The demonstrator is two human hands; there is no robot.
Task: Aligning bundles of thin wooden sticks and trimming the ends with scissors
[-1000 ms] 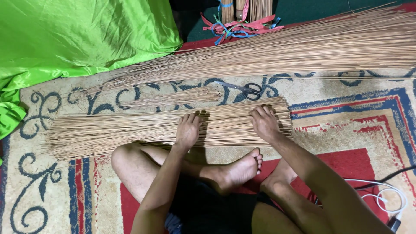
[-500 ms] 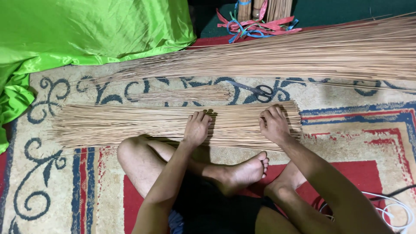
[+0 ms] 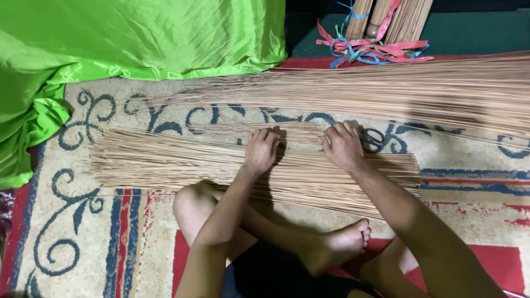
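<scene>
Evidently I keep both hands flat and open, left [image 3: 260, 150] and right [image 3: 342, 146], pressing the sticks [image 3: 182, 163] so they lie even on the carpet [image 3: 83, 232].

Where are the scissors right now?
In the head view, the dark-handled scissors lie on the patterned rug just right of the right hand, between the long spread of sticks above and the near bundle of sticks below.

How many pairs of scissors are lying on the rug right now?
1. The scissors lie on the rug just beyond the right hand, beside the near stick bundle. Others may be hidden under the sticks.
</scene>
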